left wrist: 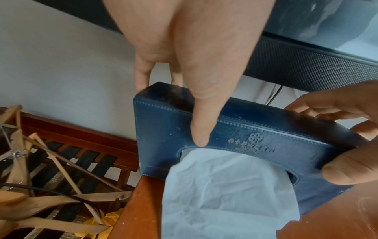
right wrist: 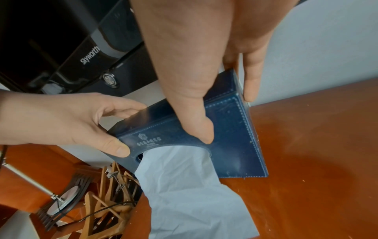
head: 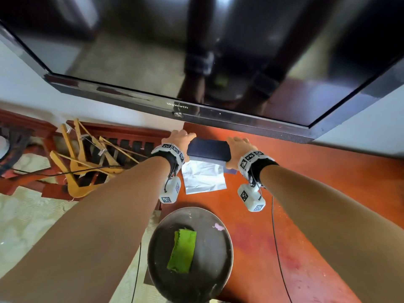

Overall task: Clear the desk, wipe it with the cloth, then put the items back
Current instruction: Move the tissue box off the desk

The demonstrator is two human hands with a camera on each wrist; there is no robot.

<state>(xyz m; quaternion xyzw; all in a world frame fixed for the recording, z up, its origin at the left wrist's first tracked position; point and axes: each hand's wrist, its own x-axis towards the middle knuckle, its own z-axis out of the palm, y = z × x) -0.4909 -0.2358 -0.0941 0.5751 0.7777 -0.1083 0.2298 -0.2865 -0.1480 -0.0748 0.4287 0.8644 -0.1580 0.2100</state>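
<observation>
A dark blue leather tissue box [head: 208,149] is at the back left corner of the red-brown desk [head: 306,193], just under the TV. It is tilted, with its opening face turned toward me. My left hand [head: 180,138] grips its left end, thumb on the front face and fingers behind [left wrist: 171,111]. My right hand [head: 239,142] grips the right end the same way [right wrist: 228,118]. A white tissue [head: 204,177] hangs from the opening and drapes onto the desk. A folded green cloth [head: 182,248] lies on a round dark stool [head: 209,270] in front of the desk.
A black Skyworth TV [head: 196,51] overhangs the back of the desk, close above the hands. Wooden hangers [head: 87,158] are piled on a slatted rack left of the desk. A thin black cable [head: 276,248] runs across the desk's near part.
</observation>
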